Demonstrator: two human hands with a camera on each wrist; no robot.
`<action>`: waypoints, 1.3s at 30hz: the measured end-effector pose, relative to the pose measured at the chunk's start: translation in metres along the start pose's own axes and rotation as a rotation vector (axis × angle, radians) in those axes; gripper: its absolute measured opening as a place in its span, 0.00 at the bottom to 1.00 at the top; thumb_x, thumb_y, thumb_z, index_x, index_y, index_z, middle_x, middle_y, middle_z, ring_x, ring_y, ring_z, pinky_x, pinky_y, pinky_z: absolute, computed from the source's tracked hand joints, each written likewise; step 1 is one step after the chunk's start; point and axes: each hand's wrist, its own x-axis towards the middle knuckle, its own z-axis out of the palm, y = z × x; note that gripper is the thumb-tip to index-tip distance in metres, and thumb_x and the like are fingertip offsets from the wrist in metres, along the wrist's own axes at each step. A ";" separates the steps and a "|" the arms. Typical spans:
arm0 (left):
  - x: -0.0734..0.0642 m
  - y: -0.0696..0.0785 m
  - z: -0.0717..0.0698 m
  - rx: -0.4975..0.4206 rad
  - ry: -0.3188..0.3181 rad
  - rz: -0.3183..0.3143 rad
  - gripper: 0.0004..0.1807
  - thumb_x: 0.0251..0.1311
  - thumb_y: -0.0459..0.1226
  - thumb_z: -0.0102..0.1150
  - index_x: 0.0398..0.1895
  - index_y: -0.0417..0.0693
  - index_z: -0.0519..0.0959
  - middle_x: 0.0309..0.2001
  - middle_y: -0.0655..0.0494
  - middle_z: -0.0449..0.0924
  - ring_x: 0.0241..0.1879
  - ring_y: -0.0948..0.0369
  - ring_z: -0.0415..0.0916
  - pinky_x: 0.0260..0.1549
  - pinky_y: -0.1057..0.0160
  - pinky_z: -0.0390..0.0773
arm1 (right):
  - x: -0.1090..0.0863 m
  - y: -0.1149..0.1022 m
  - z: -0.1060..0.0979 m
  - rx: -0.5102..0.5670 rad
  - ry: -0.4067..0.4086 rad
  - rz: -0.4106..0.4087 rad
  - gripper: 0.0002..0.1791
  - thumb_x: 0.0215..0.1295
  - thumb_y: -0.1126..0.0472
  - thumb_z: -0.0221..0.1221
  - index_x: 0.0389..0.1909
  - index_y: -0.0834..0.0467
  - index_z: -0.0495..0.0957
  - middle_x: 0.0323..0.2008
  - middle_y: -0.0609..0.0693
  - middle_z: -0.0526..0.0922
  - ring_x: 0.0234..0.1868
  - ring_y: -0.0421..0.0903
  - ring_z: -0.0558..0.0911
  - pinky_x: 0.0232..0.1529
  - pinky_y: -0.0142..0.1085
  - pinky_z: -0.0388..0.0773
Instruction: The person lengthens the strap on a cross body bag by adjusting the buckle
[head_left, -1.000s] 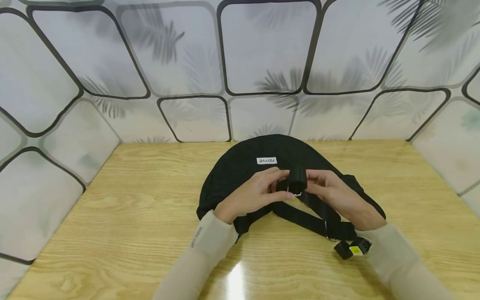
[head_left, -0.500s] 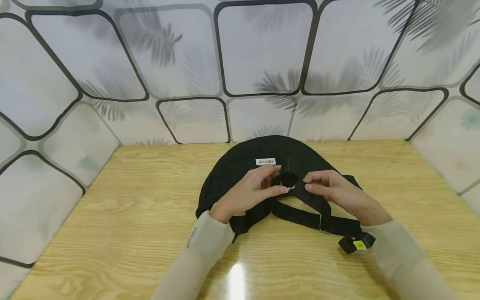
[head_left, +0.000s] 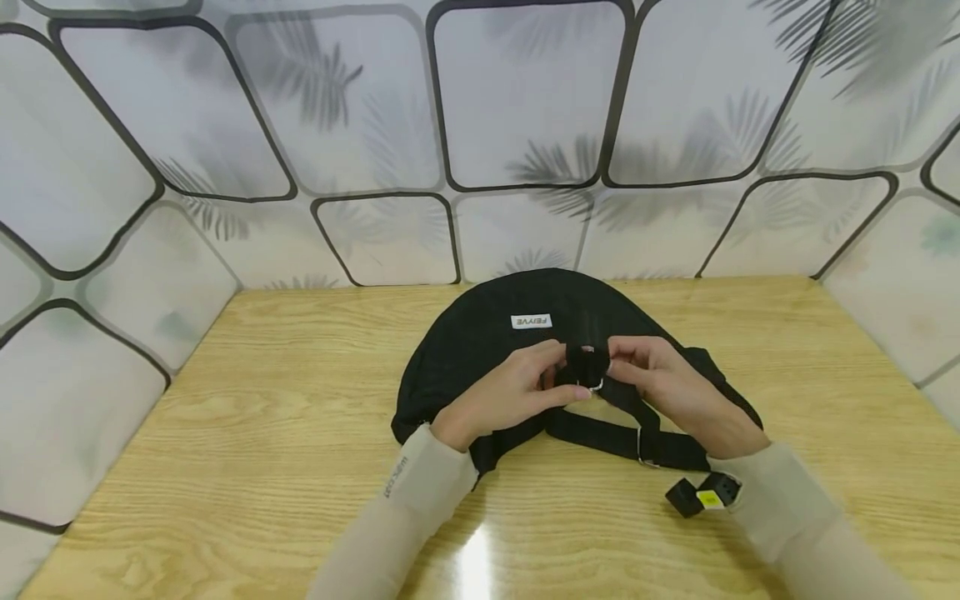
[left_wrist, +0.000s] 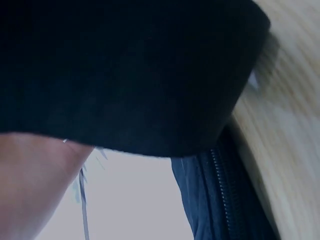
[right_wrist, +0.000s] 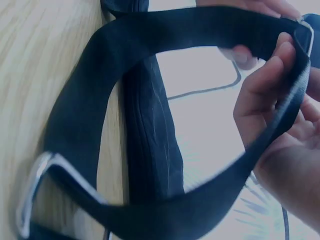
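Note:
A black half-moon bag (head_left: 480, 333) with a white label lies on the table. Its black webbing strap (head_left: 600, 431) loops out towards me. My left hand (head_left: 504, 390) holds the strap beside a metal ring (head_left: 597, 386), thumb below it. Just across from it, my right hand (head_left: 671, 390) pinches the webbing between thumb and fingers. Lower on the strap sits a metal slider buckle (head_left: 641, 450). From the right wrist, the strap (right_wrist: 175, 220) makes a wide loop up to the metal ring (right_wrist: 307, 37). Dark webbing (left_wrist: 125, 80) covers much of the left wrist view.
The wooden table (head_left: 262, 417) runs back to a wall covering (head_left: 525, 100) with leaf patterns. A small black device (head_left: 697, 496) with a yellow sticker hangs at my right cuff. The bag's zipper (left_wrist: 220, 185) shows in the left wrist view.
Half a second ago my right hand was a little apart from the ring, pinching the strap. It has since moved back left beside it, and the webbing end between the hands has bent down.

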 end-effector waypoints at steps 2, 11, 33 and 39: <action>0.000 0.000 0.001 0.012 -0.014 -0.004 0.11 0.71 0.39 0.62 0.52 0.45 0.78 0.34 0.55 0.70 0.28 0.65 0.67 0.29 0.68 0.70 | 0.000 0.000 0.001 0.004 0.010 0.007 0.14 0.78 0.70 0.50 0.40 0.54 0.83 0.38 0.43 0.82 0.42 0.41 0.74 0.45 0.32 0.72; 0.002 0.001 0.002 -0.035 -0.017 -0.051 0.18 0.68 0.39 0.66 0.56 0.44 0.75 0.34 0.55 0.73 0.28 0.63 0.69 0.28 0.67 0.71 | -0.005 -0.004 -0.001 -0.112 0.052 0.114 0.11 0.77 0.69 0.52 0.48 0.57 0.82 0.41 0.45 0.81 0.36 0.42 0.72 0.37 0.32 0.70; 0.001 0.006 -0.005 0.201 -0.060 -0.035 0.23 0.75 0.44 0.56 0.68 0.44 0.72 0.60 0.53 0.76 0.63 0.57 0.70 0.63 0.60 0.68 | -0.001 -0.017 0.000 -0.216 -0.026 0.045 0.28 0.68 0.77 0.59 0.67 0.77 0.63 0.58 0.58 0.79 0.56 0.41 0.80 0.51 0.32 0.78; 0.003 0.010 -0.003 0.212 -0.086 -0.029 0.18 0.72 0.41 0.61 0.58 0.40 0.77 0.51 0.51 0.75 0.49 0.57 0.74 0.48 0.67 0.73 | -0.001 -0.026 0.009 -0.449 0.034 0.077 0.28 0.66 0.65 0.68 0.64 0.69 0.72 0.57 0.61 0.80 0.54 0.48 0.81 0.48 0.35 0.79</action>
